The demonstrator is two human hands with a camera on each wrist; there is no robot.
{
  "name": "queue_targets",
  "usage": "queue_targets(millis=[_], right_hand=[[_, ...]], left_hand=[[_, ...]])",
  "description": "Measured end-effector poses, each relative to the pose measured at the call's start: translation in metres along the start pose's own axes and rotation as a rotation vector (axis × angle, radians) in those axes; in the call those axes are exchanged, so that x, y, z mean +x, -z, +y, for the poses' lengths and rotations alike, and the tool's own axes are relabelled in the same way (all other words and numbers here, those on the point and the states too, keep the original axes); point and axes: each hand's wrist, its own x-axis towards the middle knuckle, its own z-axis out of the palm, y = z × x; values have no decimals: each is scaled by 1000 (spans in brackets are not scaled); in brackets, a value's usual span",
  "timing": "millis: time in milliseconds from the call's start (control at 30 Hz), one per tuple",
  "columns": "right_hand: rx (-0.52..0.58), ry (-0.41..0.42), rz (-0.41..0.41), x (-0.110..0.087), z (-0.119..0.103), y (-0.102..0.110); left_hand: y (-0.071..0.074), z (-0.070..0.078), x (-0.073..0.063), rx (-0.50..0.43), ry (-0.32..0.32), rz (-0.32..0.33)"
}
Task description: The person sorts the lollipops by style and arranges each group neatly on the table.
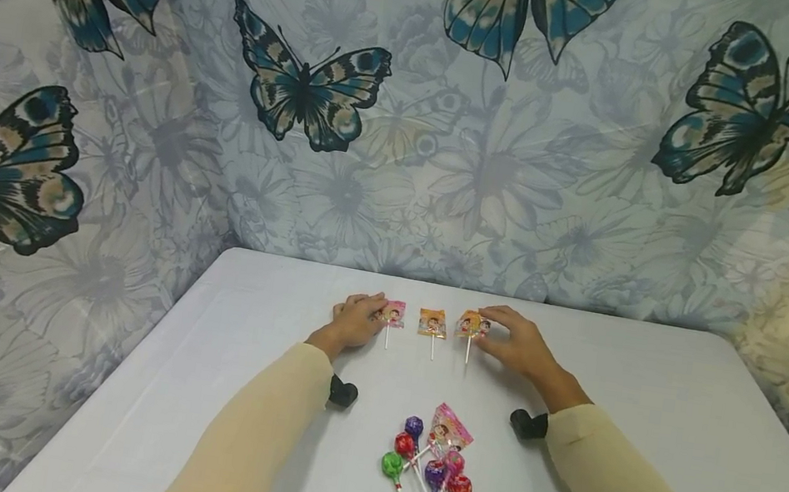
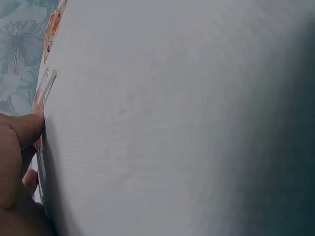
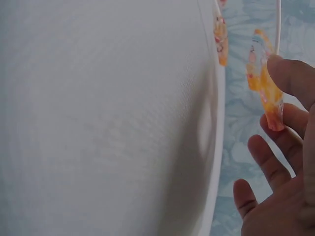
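Near the back of the white table, my left hand pinches the left edge of a pink-wrapped lollipop. Its stick points toward me, and the thumb lies against the wrapper in the left wrist view. My right hand holds an orange-wrapped lollipop by its wrapper between thumb and fingertips. In the right wrist view this orange wrapper appears raised off the table, with the other fingers spread loosely below. Between the hands lies another orange-wrapped lollipop, touched by neither.
Closer to me lies a loose pile of lollipops: a pink flat-wrapped one, a green one, and several red, purple and pink round ones. The white table meets a butterfly-patterned cloth at its back edge.
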Motion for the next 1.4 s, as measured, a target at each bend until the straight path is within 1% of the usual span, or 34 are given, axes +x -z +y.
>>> queue_targets(millis=[267, 467, 700, 900, 1133, 1400], right_hand=[[-17, -64, -73, 4, 3, -4], [-78, -124, -128, 6, 2, -2], [-153, -198, -207, 10, 2, -4], [-206, -209, -250, 13, 2, -6], [-237, -225, -295, 17, 3, -7], [-245, -221, -311, 20, 5, -7]], left_hand=[[0, 1, -1, 2, 5, 2], [0, 1, -1, 4, -10, 9], [0, 1, -1, 4, -4, 5], [-1, 2, -2, -3, -3, 9], [0, 3, -2, -8, 5, 4], [-1, 2, -1, 3, 0, 8]])
